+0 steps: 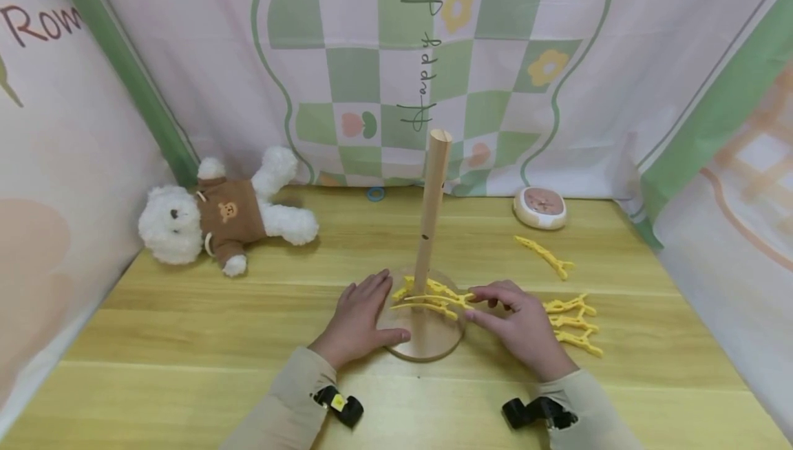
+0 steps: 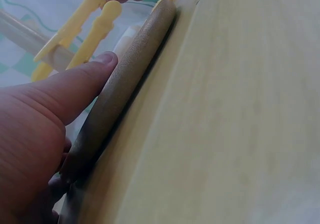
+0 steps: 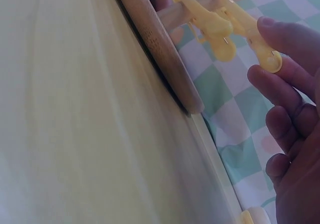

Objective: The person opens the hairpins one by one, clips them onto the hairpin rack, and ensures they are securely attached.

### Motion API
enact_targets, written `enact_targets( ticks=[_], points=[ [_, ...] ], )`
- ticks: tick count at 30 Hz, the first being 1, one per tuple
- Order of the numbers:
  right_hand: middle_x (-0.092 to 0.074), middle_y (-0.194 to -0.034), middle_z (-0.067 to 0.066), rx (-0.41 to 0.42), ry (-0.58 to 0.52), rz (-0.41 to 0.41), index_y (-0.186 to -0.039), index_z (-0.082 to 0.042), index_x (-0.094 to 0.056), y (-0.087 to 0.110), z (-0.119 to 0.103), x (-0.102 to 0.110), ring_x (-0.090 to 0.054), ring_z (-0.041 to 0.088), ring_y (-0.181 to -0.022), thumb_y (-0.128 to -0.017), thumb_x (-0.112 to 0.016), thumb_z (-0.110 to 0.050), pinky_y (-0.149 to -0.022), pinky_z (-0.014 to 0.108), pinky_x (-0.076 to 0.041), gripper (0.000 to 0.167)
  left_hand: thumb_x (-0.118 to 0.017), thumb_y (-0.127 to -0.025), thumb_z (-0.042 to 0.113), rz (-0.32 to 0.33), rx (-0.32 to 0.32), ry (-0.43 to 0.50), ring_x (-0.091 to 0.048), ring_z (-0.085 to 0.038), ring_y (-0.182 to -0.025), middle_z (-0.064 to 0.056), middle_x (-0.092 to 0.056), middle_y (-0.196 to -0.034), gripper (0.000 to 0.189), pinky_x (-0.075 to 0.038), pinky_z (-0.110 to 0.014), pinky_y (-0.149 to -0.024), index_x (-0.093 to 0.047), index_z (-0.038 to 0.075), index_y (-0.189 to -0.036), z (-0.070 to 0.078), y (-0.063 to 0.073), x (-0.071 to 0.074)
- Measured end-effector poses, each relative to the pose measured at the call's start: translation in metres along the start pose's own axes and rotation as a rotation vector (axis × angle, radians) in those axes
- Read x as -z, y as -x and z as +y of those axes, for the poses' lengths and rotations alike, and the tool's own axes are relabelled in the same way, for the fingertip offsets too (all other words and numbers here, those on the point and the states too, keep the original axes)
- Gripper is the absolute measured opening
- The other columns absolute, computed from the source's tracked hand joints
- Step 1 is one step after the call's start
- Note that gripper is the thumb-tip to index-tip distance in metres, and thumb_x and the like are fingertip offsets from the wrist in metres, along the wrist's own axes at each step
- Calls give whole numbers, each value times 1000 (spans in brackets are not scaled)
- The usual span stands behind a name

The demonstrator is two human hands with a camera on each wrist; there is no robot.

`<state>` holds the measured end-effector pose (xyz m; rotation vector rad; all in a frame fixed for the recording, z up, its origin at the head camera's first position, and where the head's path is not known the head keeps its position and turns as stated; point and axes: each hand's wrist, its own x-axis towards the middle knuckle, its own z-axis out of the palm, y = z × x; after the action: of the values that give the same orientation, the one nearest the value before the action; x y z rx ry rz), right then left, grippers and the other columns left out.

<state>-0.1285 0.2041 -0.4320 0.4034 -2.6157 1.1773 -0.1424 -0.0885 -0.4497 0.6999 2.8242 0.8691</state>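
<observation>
A round wooden post (image 1: 436, 188) rises from a wooden disc base (image 1: 427, 351) on the table. My left hand (image 1: 359, 323) rests on the disc's left side, its fingers extended and the thumb along the near rim. With thumb and fingertips, my right hand (image 1: 520, 326) pinches the forked end of a yellow plastic branch-like piece (image 3: 254, 36), whose long arm reaches across the post low down. Close beside it, more yellow pieces (image 3: 207, 21) sit around the post's lower part. How they join the post is hidden.
Several yellow forked pieces (image 1: 573, 323) lie right of my right hand, with a single one (image 1: 545, 256) farther back. A small clock (image 1: 541, 208), a blue ring (image 1: 375, 193) and a white plush bear (image 1: 232, 212) in brown lie toward the back by the curtain.
</observation>
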Motion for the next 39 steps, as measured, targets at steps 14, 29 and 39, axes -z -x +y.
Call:
enact_targets(
  ticks=[14, 29, 39],
  points=[
    [-69, -97, -12, -5, -53, -14, -108, -18, -78, -2, -8, -4, -55, 13, -85, -83, -84, -29, -69, 28, -47, 28, -74, -83, 59, 3, 15, 9, -20, -34, -151, -11, -23, -165, 101, -11, -58, -121, -31, 4, -157, 2, 0, 1],
    [-71, -99, -11, 52, -71, 10, -109, -11, -77, -6, -15, -18, -60, 12, -95, -83, -84, -21, -81, 36, -53, 29, -77, -79, 60, 37, 37, 40, -24, -30, -150, -9, -29, -163, 103, -13, -56, -122, -35, 6, -155, 0, -2, -1],
    [-70, -106, -7, -9, -130, -16, -119, -11, -73, -5, -11, -19, -59, 14, -100, -86, -82, -23, -86, 36, -51, 36, -76, -79, 63, 25, 19, 80, -25, -32, -150, -9, -30, -163, 103, -11, -55, -122, -37, 6, -155, -6, -2, 4]
  ],
)
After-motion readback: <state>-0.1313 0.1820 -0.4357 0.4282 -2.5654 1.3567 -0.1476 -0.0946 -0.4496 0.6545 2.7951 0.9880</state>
